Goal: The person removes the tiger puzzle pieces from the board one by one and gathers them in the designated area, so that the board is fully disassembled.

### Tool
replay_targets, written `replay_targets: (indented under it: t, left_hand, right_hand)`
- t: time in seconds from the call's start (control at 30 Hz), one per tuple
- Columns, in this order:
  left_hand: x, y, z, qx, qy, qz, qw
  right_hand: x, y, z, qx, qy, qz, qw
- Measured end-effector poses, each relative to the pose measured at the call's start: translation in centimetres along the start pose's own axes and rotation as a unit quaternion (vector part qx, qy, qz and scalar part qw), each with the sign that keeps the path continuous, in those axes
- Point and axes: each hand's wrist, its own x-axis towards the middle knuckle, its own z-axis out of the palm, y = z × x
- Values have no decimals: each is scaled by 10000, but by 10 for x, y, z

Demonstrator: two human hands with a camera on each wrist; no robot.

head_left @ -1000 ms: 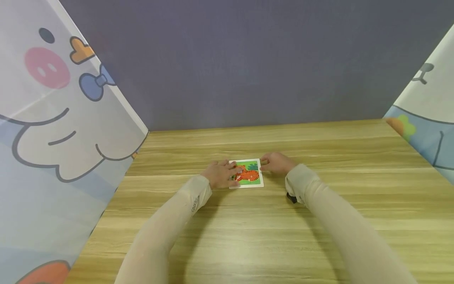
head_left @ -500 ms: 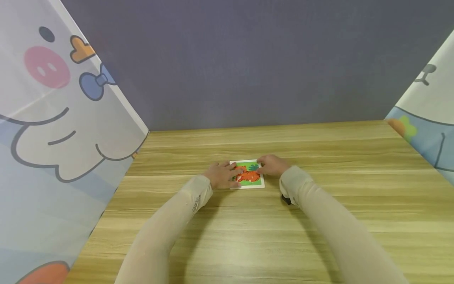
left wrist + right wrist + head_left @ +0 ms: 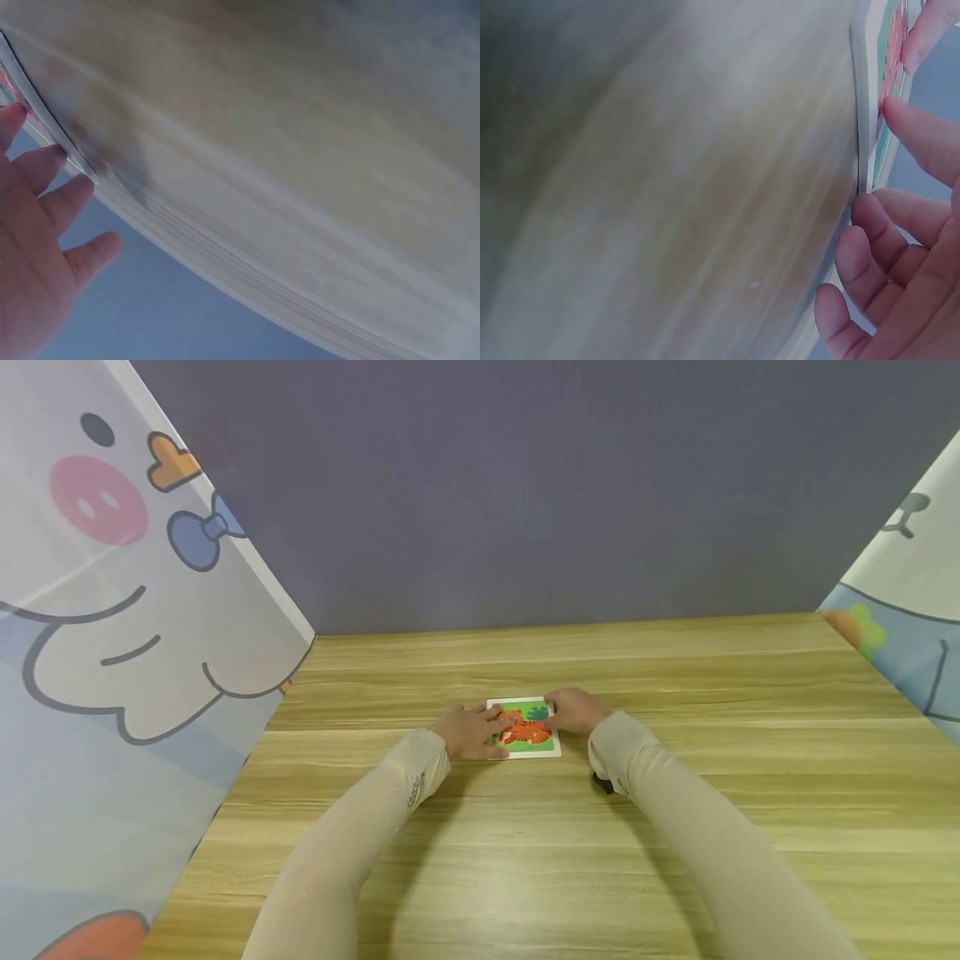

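Observation:
A small square picture board (image 3: 528,739) with a white rim lies flat on the table. Its picture is an orange striped tiger on green; whether it is made of pieces is too small to tell. My left hand (image 3: 467,732) rests over its left side with the fingers spread, seen also as a hand (image 3: 34,232) in the left wrist view. At the right side, my right hand (image 3: 576,710) touches the board. In the right wrist view its thumb (image 3: 922,135) lies on the picture, the index finger meets a corner, and the other fingers bend loosely beside the edge.
The wood-grain table (image 3: 495,877) runs back to a grey wall (image 3: 562,493). Cartoon-printed panels stand at the left (image 3: 97,693) and right (image 3: 922,560). A dark band (image 3: 602,783) shows under the right sleeve cuff.
My right hand has moved left from the board's right edge onto its upper right part. The left hand stays in place. The board has shifted very slightly to the right in view.

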Motion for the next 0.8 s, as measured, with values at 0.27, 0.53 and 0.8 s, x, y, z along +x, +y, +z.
replay_targets:
  t: [0.27, 0.53, 0.8]
  left_hand:
    - [2, 1, 4, 116, 52, 0, 9999]
    - [7, 4, 7, 178, 28, 17, 9998]
    - [6, 2, 6, 260, 17, 19, 9997]
  right_hand:
    - [2, -1, 0, 29, 93, -138, 9999]
    - [1, 1, 1, 86, 213, -22, 9997]
    - [6, -4, 6, 201, 285, 96, 9993]
